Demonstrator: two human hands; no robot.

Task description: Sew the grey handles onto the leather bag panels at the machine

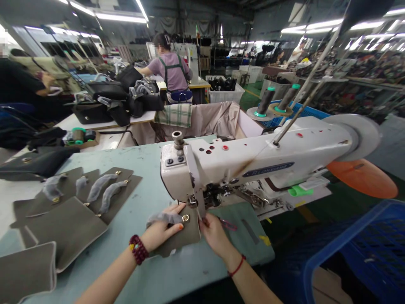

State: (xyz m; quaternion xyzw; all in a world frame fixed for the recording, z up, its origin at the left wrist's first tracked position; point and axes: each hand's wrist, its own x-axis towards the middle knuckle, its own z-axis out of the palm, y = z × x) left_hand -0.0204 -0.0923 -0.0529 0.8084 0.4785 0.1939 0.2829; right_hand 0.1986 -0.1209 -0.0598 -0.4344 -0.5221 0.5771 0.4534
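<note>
grey-brown panel lies at the sewing machine, left hand spread flat over it, seemingly to steady it, right hand pinching its right edge, likely to guide it.

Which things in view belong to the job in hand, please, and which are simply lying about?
Job in hand:
- panel, with the left hand on it and the right hand at its edge
- sewing machine
- thread spools, probably
- similar panels at left, probably

Apparently just lying about:
- black bags beyond
- plaid cloth draped near them
</note>
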